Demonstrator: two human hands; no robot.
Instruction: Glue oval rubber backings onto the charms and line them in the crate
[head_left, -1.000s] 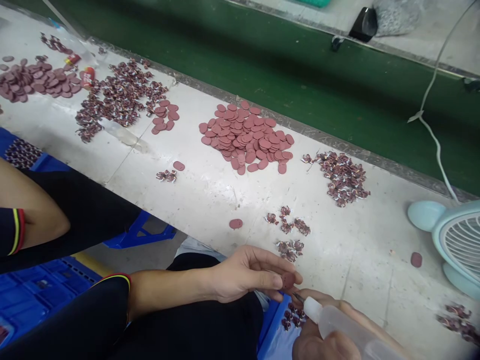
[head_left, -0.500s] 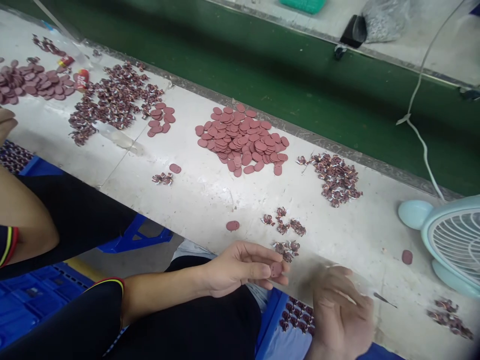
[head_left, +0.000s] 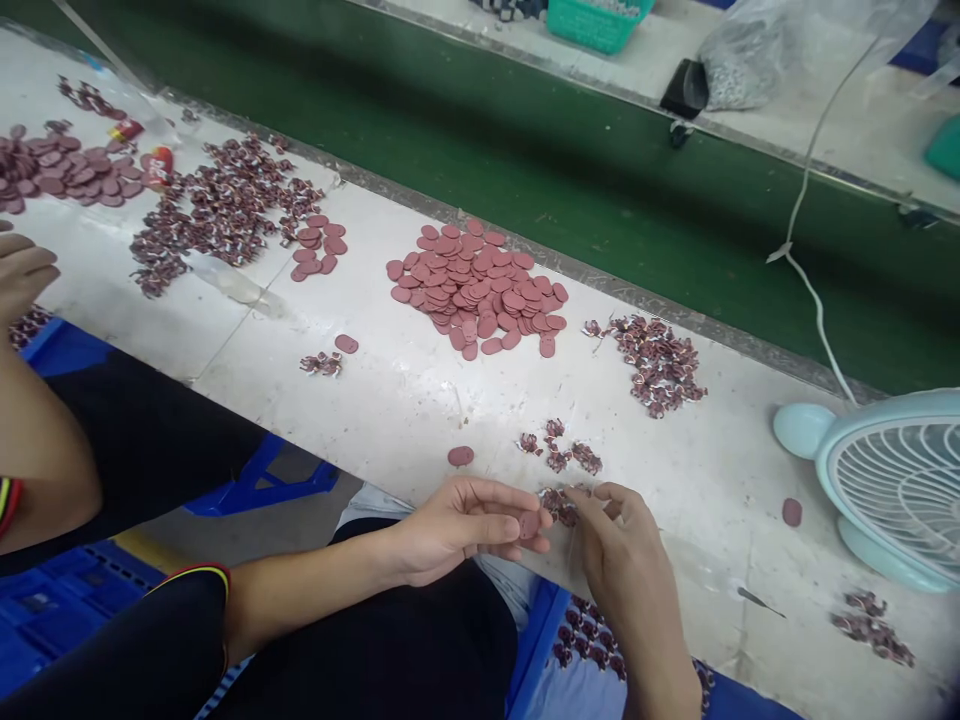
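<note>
My left hand [head_left: 469, 530] is closed, pinching a reddish-brown oval disc [head_left: 529, 524] between thumb and fingers above the table's near edge. Just to the right, my right hand [head_left: 626, 560] reaches over a small cluster of brown, white-trimmed figure-like pieces [head_left: 555, 505]. Its thumb and fingers are bent together at this cluster, and whatever they grip is hidden. A few more such pieces [head_left: 556, 458] lie right behind it. Left of them, a single oval disc [head_left: 460, 456] rests flat on the table.
Farther back are a large disc pile [head_left: 480, 285] and a brown-piece heap [head_left: 660, 365]. A pale blue fan [head_left: 892, 480] stands at right, near a thin dark pointed tool [head_left: 761, 602]. A blue crate [head_left: 536, 650] sits below the edge. At left is another person's arm [head_left: 45, 430].
My right hand has moved left and away from me, from over the bare table to the small cluster of brown pieces. My left hand keeps hold of the disc. The view has shifted slightly.
</note>
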